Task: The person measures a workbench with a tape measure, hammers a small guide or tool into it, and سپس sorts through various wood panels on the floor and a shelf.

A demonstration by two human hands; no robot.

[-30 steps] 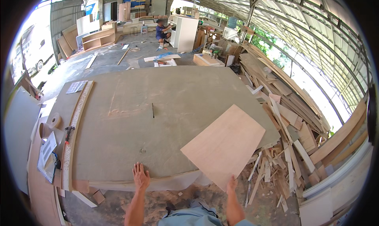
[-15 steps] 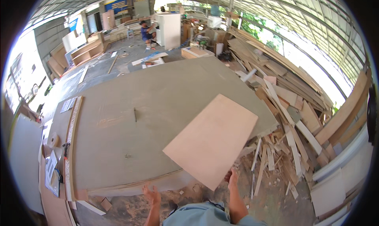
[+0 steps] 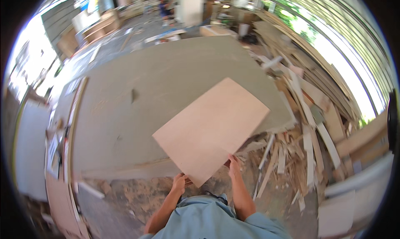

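A flat, pale pinkish plywood panel point(image 3: 212, 128) lies at a slant over the near right part of a large grey-green board surface point(image 3: 121, 118), one corner toward my body. My left hand point(image 3: 180, 183) is closed on its near left edge, fingers partly under it. On its near right edge my right hand point(image 3: 233, 164) grips too, thumb on top and the other fingers hidden beneath. How much of the panel's underside rests on the surface is hidden.
Scrap wood strips point(image 3: 287, 159) are heaped on the floor at right, below stacked long boards point(image 3: 308, 64). A long wooden strip point(image 3: 77, 114) runs along the surface's left side. Far back, a person point(image 3: 166, 10) is beside a white cabinet point(image 3: 189, 7).
My left hand, earlier apart from the panel with fingers spread, has taken hold of its near left edge. The panel has shifted slightly left and nearer; the view has tilted down.
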